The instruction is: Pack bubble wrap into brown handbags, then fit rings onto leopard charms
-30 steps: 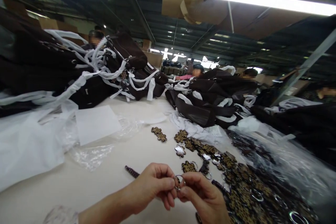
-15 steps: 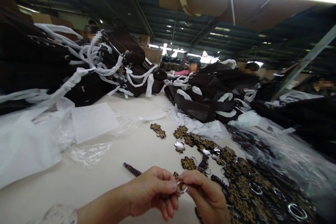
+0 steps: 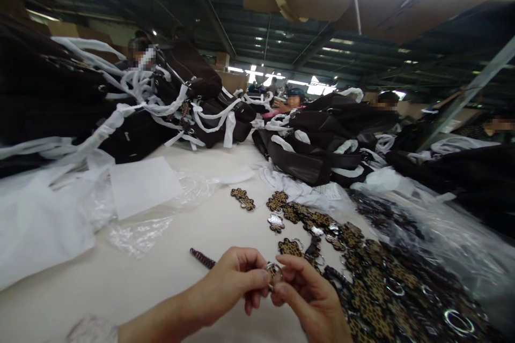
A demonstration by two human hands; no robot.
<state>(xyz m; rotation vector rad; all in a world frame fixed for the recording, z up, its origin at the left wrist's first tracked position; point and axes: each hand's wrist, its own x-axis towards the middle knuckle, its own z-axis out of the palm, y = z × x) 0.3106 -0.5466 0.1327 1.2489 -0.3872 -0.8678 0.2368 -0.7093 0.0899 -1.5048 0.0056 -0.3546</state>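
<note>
Near the bottom centre, my left hand (image 3: 237,281) pinches a silver metal ring (image 3: 274,274) between thumb and fingers. On the ring's other side, my right hand (image 3: 309,295) has its thumb and fingers curled against the ring's edge. A dark braided strap (image 3: 201,258) lies on the table just behind my left wrist. Leopard-print flower-shaped pieces (image 3: 289,247) are spread behind and to the right of my hands, some with rings attached. A silver-faced flower piece (image 3: 276,222) lies among them.
Dark bags (image 3: 309,155) with white-wrapped straps are heaped across the back and left. Clear plastic (image 3: 422,225) covers part of the right side. A white sheet (image 3: 145,186) and plastic bags lie on the pale table (image 3: 132,284) at left. Several people are behind the bags.
The ring has turned and shifted slightly up and left. My right hand's fingers have spread a little from their tight pinch. A person at the back has raised a hand.
</note>
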